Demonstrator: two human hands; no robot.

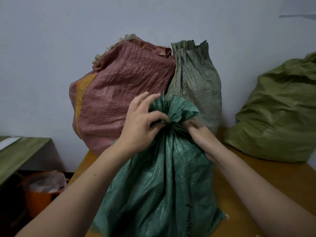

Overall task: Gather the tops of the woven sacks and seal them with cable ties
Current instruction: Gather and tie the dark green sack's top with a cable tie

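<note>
Pinching the gathered neck of the green sack [162,177], upright on the worktop [256,177], with left hand [138,127] and right hand [198,132]; no cable tie showing; sealing probably still ahead, red sack [119,93] behind seemingly unsealed too.

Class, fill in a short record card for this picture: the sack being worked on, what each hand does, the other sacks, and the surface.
Sack in work: green sack, upright, top gathered into a fan
Hands: left hand pinches the neck; right hand grips it
Seal: cannot tell
Behind: red sack, grey-green sack, side by side by the wall
Right: olive sack
Surface: wooden table
</note>
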